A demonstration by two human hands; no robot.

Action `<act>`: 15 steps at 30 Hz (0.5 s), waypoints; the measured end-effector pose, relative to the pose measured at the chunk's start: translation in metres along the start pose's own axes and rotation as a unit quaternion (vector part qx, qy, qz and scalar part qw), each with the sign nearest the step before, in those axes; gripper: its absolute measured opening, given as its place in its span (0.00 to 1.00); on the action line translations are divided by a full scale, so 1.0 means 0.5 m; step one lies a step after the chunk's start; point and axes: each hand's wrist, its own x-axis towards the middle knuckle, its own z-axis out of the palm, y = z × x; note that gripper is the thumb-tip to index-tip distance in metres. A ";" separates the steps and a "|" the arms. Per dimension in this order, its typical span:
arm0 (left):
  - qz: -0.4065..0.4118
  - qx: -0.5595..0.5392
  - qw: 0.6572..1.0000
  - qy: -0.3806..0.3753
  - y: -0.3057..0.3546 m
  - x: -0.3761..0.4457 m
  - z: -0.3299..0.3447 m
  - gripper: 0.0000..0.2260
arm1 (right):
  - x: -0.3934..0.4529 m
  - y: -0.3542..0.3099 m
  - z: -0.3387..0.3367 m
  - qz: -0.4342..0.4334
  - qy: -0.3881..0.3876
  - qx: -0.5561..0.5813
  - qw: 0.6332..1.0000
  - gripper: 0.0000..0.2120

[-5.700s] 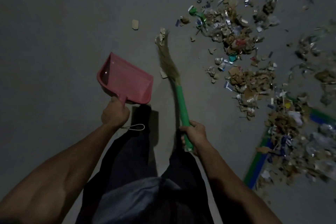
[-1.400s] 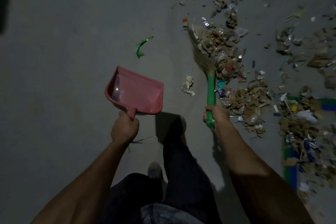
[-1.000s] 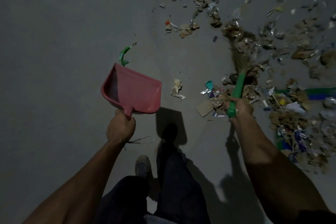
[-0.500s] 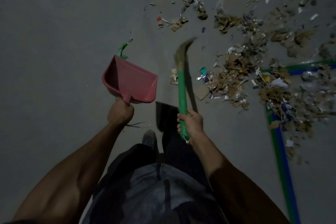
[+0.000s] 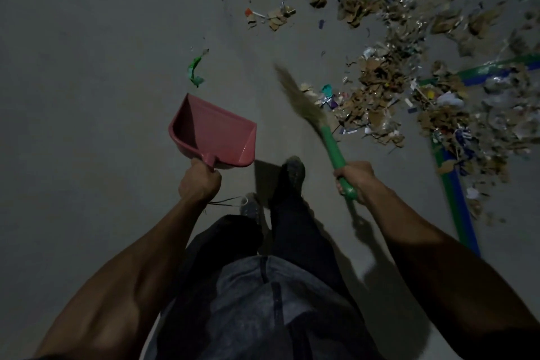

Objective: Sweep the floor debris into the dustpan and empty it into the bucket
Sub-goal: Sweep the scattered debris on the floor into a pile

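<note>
- Floor debris point(image 5: 388, 88): it lies scattered across the grey concrete floor point(image 5: 87, 67), ahead and to your right, well apart from the dustpan. None of it is collected yet.
- Dustpan point(image 5: 213, 131): your left hand point(image 5: 200, 183) grips the handle with curled fingers and holds the red pan off the floor. The pan appears empty.
- Broom point(image 5: 312, 117): your right hand point(image 5: 355, 181) grips the green handle. The straw head points forward-left, beside the near edge of the pile, and shows motion blur.
- Progress: judge the task as early. Gathering, loading the pan and emptying all remain.
- Bucket: not in view.
- Debris appearance: torn cardboard scraps, paper bits and shiny wrapper pieces, densest at right over a green-and-blue floor stripe point(image 5: 458, 207). A stray green wrapper point(image 5: 195, 71) lies just ahead of the pan.
</note>
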 end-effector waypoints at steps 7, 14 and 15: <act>0.032 0.004 0.999 -0.020 0.055 -0.026 0.036 0.19 | 0.005 0.021 -0.053 -0.070 0.037 -0.033 0.996 0.23; 0.071 0.040 0.996 -0.038 0.180 -0.070 0.083 0.18 | 0.009 0.105 -0.170 -0.046 -0.074 -0.114 0.990 0.29; 0.072 0.047 0.996 -0.039 0.202 -0.075 0.096 0.17 | 0.027 0.119 -0.198 -0.030 -0.090 -0.123 0.988 0.30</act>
